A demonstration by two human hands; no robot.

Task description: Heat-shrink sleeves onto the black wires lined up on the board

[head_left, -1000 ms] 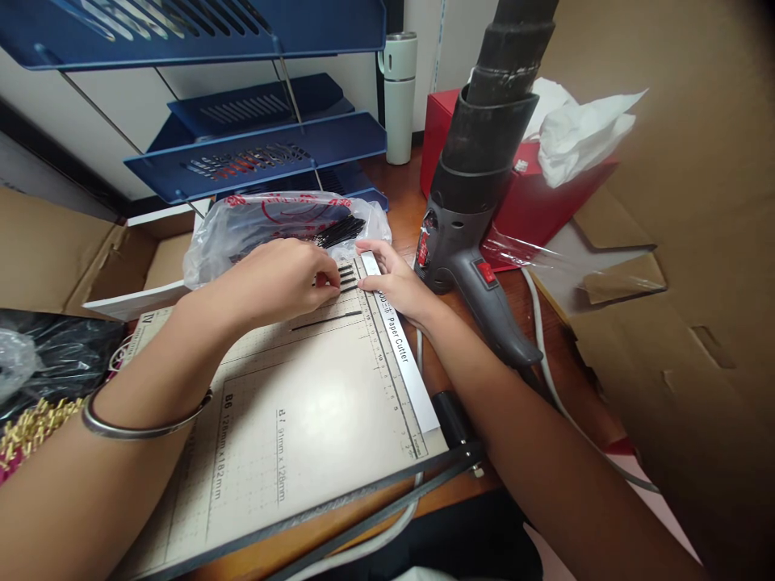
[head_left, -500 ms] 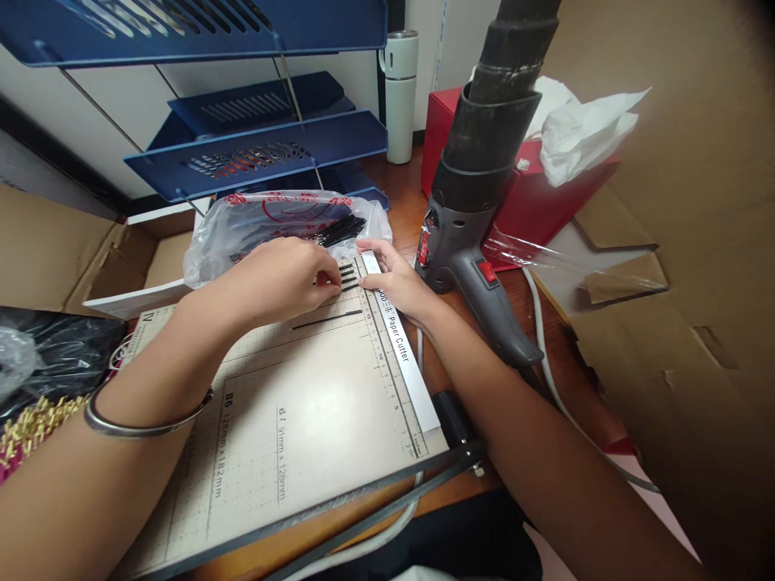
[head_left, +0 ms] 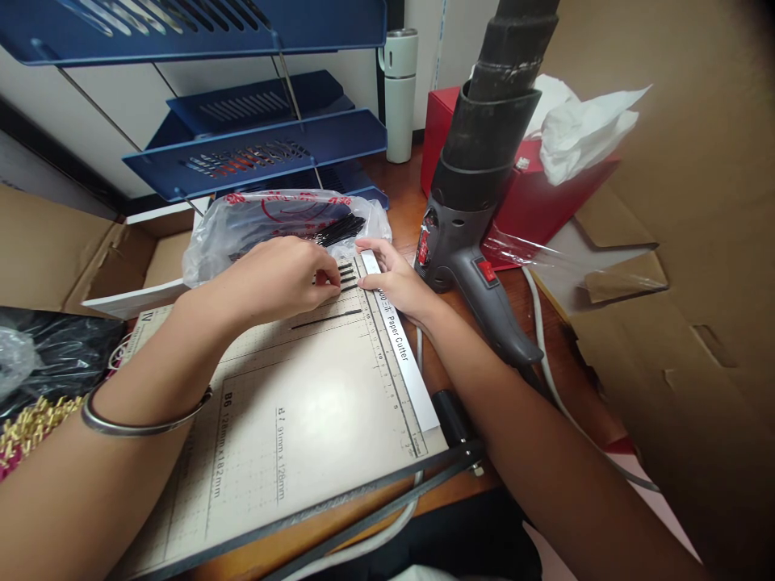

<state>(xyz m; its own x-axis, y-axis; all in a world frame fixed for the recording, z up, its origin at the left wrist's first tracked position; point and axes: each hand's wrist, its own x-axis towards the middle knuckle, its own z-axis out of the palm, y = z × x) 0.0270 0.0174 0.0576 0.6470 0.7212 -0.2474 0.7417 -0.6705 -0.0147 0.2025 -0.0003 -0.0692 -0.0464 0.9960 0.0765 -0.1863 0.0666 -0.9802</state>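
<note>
A cream paper cutter board (head_left: 327, 411) with printed size lines lies in front of me. Over its far part is my left hand (head_left: 291, 278), fingers pinched together beside short black strips (head_left: 347, 278); whatever is between the fingertips is too small to make out. My right hand (head_left: 396, 282) rests on the far end of the white ruler strip (head_left: 403, 355), its thumb and fingers apart around the edge. One longer thin black strip (head_left: 327, 319) lies on the board nearer to me.
Behind the board sits a clear plastic bag (head_left: 211, 234) with black strips inside. A heat gun (head_left: 466, 210) stands at the right before a red box (head_left: 439, 121). Blue trays (head_left: 254, 149), a pale bottle (head_left: 400, 105) and cardboard (head_left: 666, 242) surround the area.
</note>
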